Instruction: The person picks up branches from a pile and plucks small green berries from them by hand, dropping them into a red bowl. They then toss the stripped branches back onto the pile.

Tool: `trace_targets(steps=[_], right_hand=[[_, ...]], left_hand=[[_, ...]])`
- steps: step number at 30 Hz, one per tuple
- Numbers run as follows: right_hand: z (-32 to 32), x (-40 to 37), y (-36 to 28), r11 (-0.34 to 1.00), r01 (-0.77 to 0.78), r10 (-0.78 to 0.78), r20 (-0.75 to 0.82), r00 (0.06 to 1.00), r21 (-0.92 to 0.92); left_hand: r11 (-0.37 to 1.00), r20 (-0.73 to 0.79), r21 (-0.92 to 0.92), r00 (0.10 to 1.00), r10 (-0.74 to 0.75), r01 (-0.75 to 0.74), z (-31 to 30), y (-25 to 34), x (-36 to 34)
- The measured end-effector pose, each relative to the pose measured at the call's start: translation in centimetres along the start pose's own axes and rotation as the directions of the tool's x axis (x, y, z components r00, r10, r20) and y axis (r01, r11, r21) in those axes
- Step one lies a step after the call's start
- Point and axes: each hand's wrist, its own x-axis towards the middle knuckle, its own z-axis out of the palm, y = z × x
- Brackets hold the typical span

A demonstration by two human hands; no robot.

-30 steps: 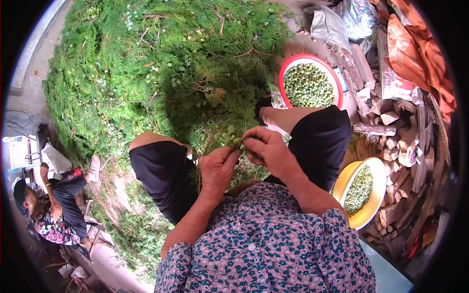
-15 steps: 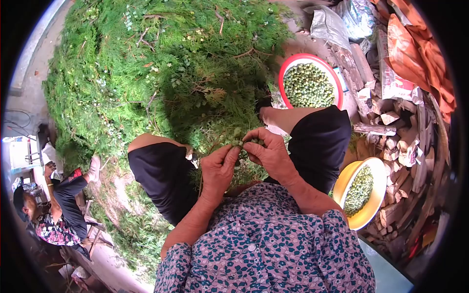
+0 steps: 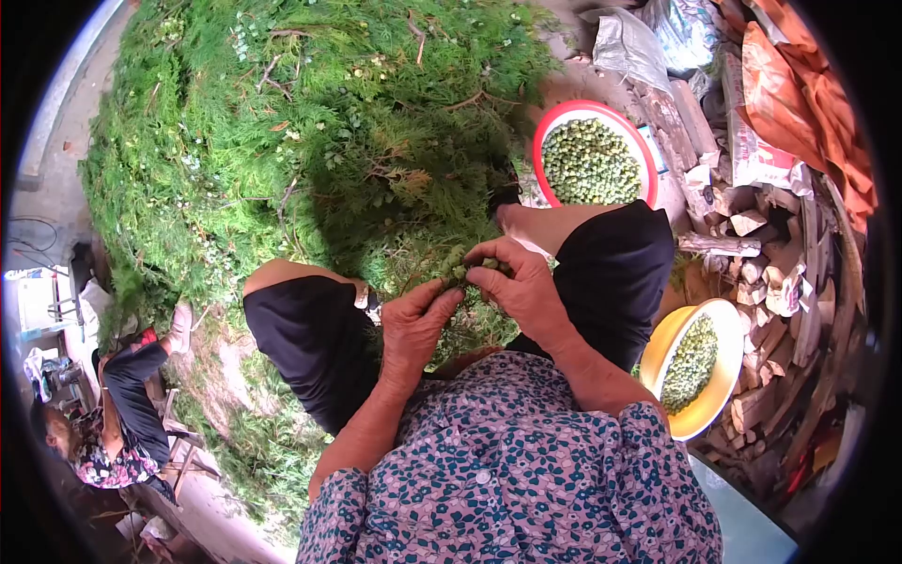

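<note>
Above my lap, my left hand (image 3: 413, 329) pinches a small green sprig (image 3: 458, 273) between thumb and fingers. Close beside it, my right hand (image 3: 517, 282) is closed round the other side of the same sprig, with small green cones at its fingertips. The fingers partly hide the sprig. Beyond my knees lies a large heap of green conifer branches (image 3: 235, 141). A red-rimmed basin (image 3: 652, 179) with many green cones stands past my right knee. To the right of my right thigh, a yellow basin (image 3: 720, 395) also holds green cones.
Split firewood (image 3: 756, 357) is stacked along the right side, under an orange cloth (image 3: 799, 103). Plastic sacks (image 3: 634, 52) lie at the upper right. Another person (image 3: 122, 414) sits at the far left beside the branches.
My hands have shifted very slightly and the fingertips have moved on the sprig. At the left, the other person's raised hand has come down and the head has lowered.
</note>
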Motion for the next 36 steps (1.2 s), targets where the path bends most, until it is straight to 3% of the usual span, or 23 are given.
trace_targets(steps=[1, 3, 4, 6, 7, 9, 13, 15, 20, 22, 26, 28, 29, 30, 32, 34, 36], right_hand=[[0.2, 0.1, 0.3, 1.000, 0.000, 0.000, 0.000, 1.000, 0.001], [0.5, 0.3, 0.7, 0.957, 0.227, -0.237, -0.035, 0.971, -0.180], [0.6, 0.3, 0.8, 0.957, 0.227, -0.237, -0.036, 0.971, -0.179], [0.8, 0.3, 0.8, 0.997, 0.081, -0.081, -0.031, 0.996, -0.011], [0.7, 0.3, 0.8, 0.997, 0.081, -0.081, -0.032, 0.996, -0.010], [0.3, 0.3, 0.8, 0.997, -0.077, 0.077, 0.031, 0.997, -0.007], [0.1, 0.3, 0.2, 0.997, -0.058, 0.060, 0.065, 0.996, -0.043], [-0.3, 0.3, 0.3, 0.905, -0.284, 0.230, 0.197, 0.953, 0.317], [-1.0, 0.5, 1.0, 0.776, -0.344, 0.239, 0.259, 0.936, 0.529], [-1.4, 0.7, 0.9, 0.716, -0.325, 0.207, 0.257, 0.944, 0.617], [-3.2, 2.0, -0.3, 0.655, -0.248, 0.250, 0.106, 0.963, 0.714], [-5.3, 3.2, -0.4, 0.552, -0.111, 0.352, -0.111, 0.929, 0.826], [-6.9, 3.9, 0.3, 0.524, -0.028, 0.255, -0.125, 0.959, 0.851], [-8.6, 4.9, 0.6, 0.561, 0.009, 0.358, -0.252, 0.899, 0.828], [-13.3, 7.2, 2.2, 0.482, 0.108, 0.421, -0.338, 0.842, 0.870], [-17.9, 9.8, 3.4, 0.414, 0.247, 0.536, -0.454, 0.711, 0.876], [-21.5, 11.0, 3.5, 0.342, 0.395, 0.518, -0.522, 0.677, 0.853]], left_hand=[[1.000, 0.013, -0.020, 1.000, -0.023, 0.023, 0.0, 0.0, 0.0], [0.998, 0.026, -0.038, 0.999, -0.048, 0.049, 0.0, -0.2, 0.0], [0.998, 0.022, -0.052, 0.999, -0.045, 0.047, 0.0, -0.3, 0.0], [0.997, 0.019, -0.066, 0.999, -0.042, 0.043, 0.1, -0.3, 0.0], [0.998, 0.019, -0.042, 0.999, -0.050, 0.051, 0.0, -0.2, 0.0], [0.998, 0.019, -0.018, 0.998, -0.058, 0.058, 0.0, 0.0, -0.1], [0.983, 0.031, -0.124, 0.991, -0.131, 0.134, -0.1, 0.4, 0.0], [0.972, 0.036, -0.164, 0.986, -0.164, 0.168, -0.1, 0.5, 0.1], [0.854, 0.061, -0.438, 0.957, -0.283, 0.280, -0.3, -0.2, 0.4], [0.862, 0.057, -0.426, 0.959, -0.279, 0.276, -0.4, -0.7, 0.4], [0.857, 0.030, -0.438, 0.957, -0.288, 0.271, -0.3, -1.4, 0.6], [0.874, 0.009, -0.419, 0.963, -0.268, 0.247, -0.5, -1.8, 0.8], [0.888, -0.012, -0.400, 0.968, -0.251, 0.225, -0.6, -1.8, 0.9], [0.888, -0.001, -0.404, 0.970, -0.244, 0.222, -0.7, -1.7, 1.0], [0.892, -0.011, -0.299, 0.934, -0.357, 0.338, -0.8, -1.4, 1.0], [0.899, 0.016, -0.287, 0.940, -0.340, 0.330, -0.8, -2.4, 1.1], [0.926, 0.008, -0.290, 0.968, -0.251, 0.242, -0.5, -3.0, 1.1]])
